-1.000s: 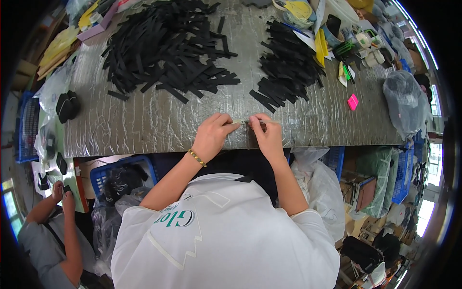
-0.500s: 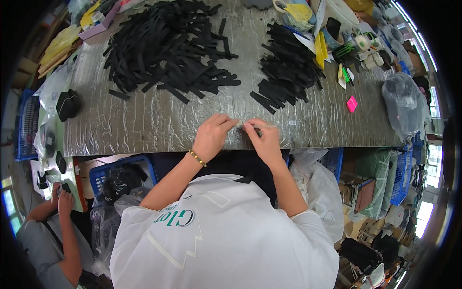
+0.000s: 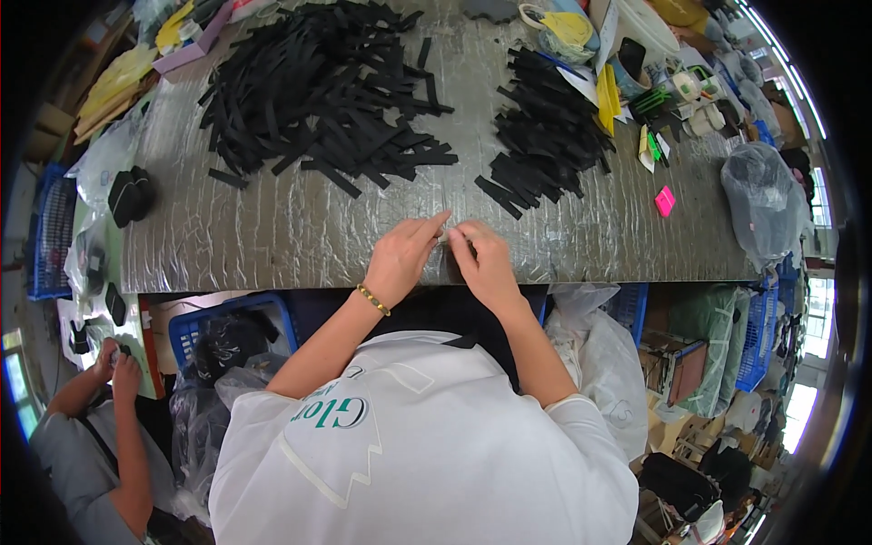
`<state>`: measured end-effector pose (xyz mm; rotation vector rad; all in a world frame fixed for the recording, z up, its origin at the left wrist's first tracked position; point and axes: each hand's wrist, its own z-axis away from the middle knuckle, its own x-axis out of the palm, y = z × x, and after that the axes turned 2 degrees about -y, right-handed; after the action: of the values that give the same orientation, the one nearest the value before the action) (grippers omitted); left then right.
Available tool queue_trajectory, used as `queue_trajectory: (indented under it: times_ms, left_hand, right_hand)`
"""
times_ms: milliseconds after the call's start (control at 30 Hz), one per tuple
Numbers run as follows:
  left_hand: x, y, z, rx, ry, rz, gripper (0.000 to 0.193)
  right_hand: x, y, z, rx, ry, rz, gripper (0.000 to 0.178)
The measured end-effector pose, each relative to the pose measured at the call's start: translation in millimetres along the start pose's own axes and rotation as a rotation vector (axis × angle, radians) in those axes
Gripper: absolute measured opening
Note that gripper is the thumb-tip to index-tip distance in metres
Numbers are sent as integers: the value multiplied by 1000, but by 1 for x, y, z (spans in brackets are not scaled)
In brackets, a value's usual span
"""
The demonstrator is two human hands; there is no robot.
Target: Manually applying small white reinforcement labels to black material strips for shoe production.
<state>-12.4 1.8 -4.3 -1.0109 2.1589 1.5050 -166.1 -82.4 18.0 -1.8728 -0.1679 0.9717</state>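
Note:
My left hand (image 3: 398,261) and my right hand (image 3: 485,266) are close together above the front edge of the silvery, film-covered table (image 3: 272,245). The left thumb and index finger press together, pointing away from me. Thumb and fingertips of the right hand also meet, curled just beside them. A tiny pale bit shows between the two sets of fingertips, too small to name. Beyond my hands lies a big loose heap of black fabric strips (image 3: 318,100). To its right is a smaller, flatter pile of black strips (image 3: 549,132).
At the right are a pink block (image 3: 665,201), a plastic-wrapped bundle (image 3: 761,200) and a clutter of pens, cups and yellow paper. Black foam-like pieces (image 3: 131,196) lie at the left edge. A blue basket (image 3: 186,338) stands below; a co-worker (image 3: 91,445) sits lower left.
My right hand has turned and shifted slightly left; the pale, thin translucent thing seen along its fingers before is now hidden. The left fingers point a little farther up.

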Motion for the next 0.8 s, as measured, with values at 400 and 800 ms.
queue_trajectory:
  times_ms: [400,800]
  left_hand:
    - [-7,5,0,-5,48,30,35]
    - [-61,-18,4,-197,308,29,14]
  right_hand:
    - [-22,20,-10,-135,-172,213,26]
    - [-19,26,9,-252,-28,582,28]
